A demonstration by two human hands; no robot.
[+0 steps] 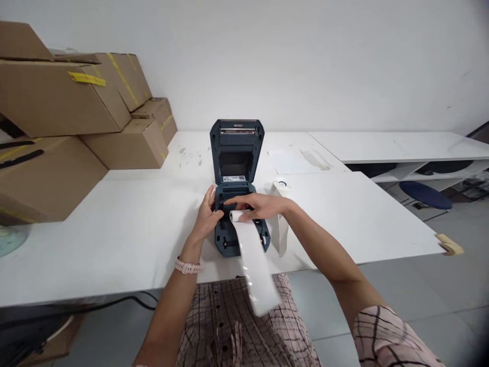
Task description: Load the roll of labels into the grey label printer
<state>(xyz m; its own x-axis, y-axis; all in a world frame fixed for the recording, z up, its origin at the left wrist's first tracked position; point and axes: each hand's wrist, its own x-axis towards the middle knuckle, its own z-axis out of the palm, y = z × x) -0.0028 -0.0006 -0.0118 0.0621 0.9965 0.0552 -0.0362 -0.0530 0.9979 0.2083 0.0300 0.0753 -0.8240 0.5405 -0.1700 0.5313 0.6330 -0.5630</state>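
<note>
A dark blue label printer stands on the white table with its lid raised. My right hand reaches over its open bay, fingers closed on a white label roll. A long strip of labels trails from the roll over the table's front edge towards my lap. My left hand rests against the printer's left side, fingers curled round its edge; a pink watch sits on that wrist. A second white roll stands just right of the printer.
Several cardboard boxes are stacked at the left of the table. A sheet of paper lies behind the printer. A blue stool stands at the right under a second white table.
</note>
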